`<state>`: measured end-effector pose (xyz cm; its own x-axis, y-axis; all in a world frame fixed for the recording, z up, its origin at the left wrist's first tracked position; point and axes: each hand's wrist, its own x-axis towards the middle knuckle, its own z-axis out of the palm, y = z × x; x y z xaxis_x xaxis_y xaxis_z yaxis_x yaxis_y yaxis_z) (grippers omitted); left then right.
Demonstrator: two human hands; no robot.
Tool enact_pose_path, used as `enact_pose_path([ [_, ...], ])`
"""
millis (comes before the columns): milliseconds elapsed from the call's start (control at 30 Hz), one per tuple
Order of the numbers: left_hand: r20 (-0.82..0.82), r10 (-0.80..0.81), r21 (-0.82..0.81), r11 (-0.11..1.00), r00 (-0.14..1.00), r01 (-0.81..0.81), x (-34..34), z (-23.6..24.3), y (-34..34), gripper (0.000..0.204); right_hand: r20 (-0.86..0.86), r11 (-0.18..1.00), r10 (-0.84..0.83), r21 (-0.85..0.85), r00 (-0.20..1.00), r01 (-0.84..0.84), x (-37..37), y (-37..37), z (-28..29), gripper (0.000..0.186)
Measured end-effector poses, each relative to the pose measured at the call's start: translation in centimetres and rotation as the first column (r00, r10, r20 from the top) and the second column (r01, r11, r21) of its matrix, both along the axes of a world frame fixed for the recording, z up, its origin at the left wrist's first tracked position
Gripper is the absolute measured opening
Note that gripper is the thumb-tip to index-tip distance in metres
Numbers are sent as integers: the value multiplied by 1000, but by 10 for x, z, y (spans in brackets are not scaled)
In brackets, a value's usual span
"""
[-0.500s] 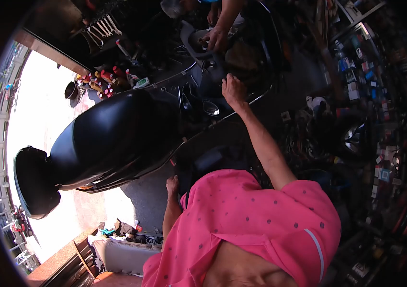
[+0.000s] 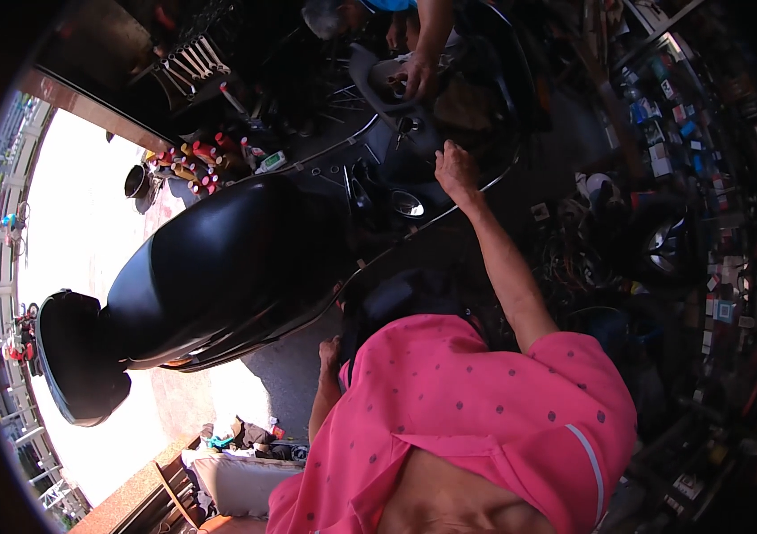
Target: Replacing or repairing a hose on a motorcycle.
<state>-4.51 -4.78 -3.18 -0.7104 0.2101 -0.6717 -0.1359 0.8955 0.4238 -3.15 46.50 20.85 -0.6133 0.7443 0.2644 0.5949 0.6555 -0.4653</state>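
Observation:
A black scooter (image 2: 209,258) with a long seat stretches from the left toward the upper middle. My right hand (image 2: 458,171) reaches forward to its opened front, with curled fingers near the dark floor area; whatever they grip is too dark to make out. Low beside my knee, my left hand (image 2: 329,358) is closed, and what it holds, if anything, is hidden. A co-worker's hand (image 2: 419,75) works inside a grey-rimmed part of the scooter's front, just beyond my right hand. Nearer than that part lies a mirror (image 2: 407,204) with a shiny oval face.
Wrenches (image 2: 193,59) hang in a row at the upper left. Several red- and yellow-topped bottles (image 2: 205,156) stand past the seat, beside a dark bucket (image 2: 136,182). A padded grey seat (image 2: 240,481) is at lower left. Shelves of small packages (image 2: 663,116) line the right.
The whole view has shifted slightly, so the scooter appears farther right and lower. Both my hands keep about the same pose; the co-worker's hand still works at the front.

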Motion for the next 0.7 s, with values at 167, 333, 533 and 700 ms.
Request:
enact_pose_path([
  [167,-13,-63,38,997,998,63,-9,3,0,42,87,999,-9,38,996,5,-5,1,1,20],
  [333,18,-29,73,997,999,27,-5,12,10,42,136,1000,-2,-1,991,2,-5,1,3,22],
  [533,53,-9,51,999,999,7,2,10,15,43,199,1000,-11,5,980,10,-5,-1,6,22],
  [700,59,50,57,997,997,-54,9,8,14,44,201,1000,0,22,980,-5,-4,-1,7,23],
])
